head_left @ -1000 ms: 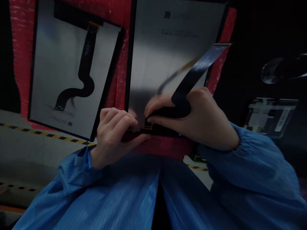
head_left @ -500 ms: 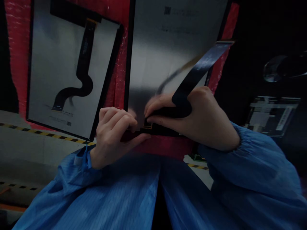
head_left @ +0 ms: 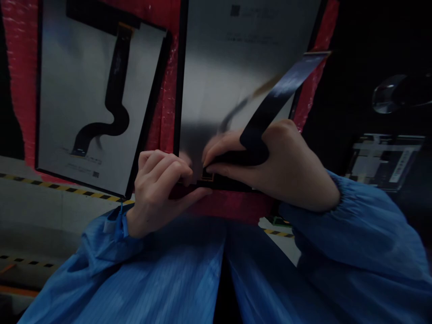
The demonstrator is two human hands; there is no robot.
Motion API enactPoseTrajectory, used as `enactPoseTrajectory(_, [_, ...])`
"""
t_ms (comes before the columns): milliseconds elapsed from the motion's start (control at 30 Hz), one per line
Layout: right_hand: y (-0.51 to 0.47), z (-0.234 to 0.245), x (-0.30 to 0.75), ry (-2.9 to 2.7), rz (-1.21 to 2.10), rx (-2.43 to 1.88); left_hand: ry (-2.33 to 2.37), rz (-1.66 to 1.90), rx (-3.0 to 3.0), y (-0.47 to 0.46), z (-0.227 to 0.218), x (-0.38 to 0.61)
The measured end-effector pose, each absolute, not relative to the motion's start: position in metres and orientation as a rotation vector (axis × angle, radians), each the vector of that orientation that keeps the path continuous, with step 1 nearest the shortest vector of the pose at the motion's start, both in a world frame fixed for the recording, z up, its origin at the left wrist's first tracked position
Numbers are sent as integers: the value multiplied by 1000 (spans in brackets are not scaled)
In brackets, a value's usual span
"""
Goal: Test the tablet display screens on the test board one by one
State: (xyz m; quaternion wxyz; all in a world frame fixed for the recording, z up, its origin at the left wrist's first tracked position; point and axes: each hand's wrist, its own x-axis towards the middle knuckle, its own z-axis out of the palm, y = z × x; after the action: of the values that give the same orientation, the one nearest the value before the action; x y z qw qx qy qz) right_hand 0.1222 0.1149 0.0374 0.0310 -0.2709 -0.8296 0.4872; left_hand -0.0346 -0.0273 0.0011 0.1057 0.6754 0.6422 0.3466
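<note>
A display panel (head_left: 216, 85) lies with its silvery back up in the middle, a dark strip along its near edge. My right hand (head_left: 286, 166) pinches one end of a black flex cable (head_left: 266, 110) between thumb and fingers, low over a small gold-edged connector spot (head_left: 207, 175). The cable's other end sticks up freely to the upper right, and its reflection shows in the panel. At the panel's near left corner, my left hand (head_left: 162, 189) has curled fingers on the edge and its thumb along the near side, gripping it.
A second display panel (head_left: 67, 90) lies to the left with its own flex cable (head_left: 116, 76) attached. Red bubble wrap (head_left: 18, 67) is under both panels. At the right, a clear round object (head_left: 388, 94) and a labelled component (head_left: 384, 162) rest on a dark surface.
The view has shifted very slightly. Both hands keep their places on the panel and the cable, and the cable's free end has risen a little.
</note>
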Motion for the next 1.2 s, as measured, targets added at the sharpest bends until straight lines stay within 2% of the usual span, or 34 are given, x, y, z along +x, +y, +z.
enactPoseTrajectory(167, [115, 37, 122, -2554, 1503, -808, 1895, 1013, 1980, -27, 3, -34])
enactPoseTrajectory(667, [114, 36, 123, -2561, 1419, -757, 2009, 698, 2095, -22, 11, -27])
enactPoseTrajectory(1200, [114, 36, 122, -2536, 1486, -779, 2079, 789, 1856, -19, 16, -16])
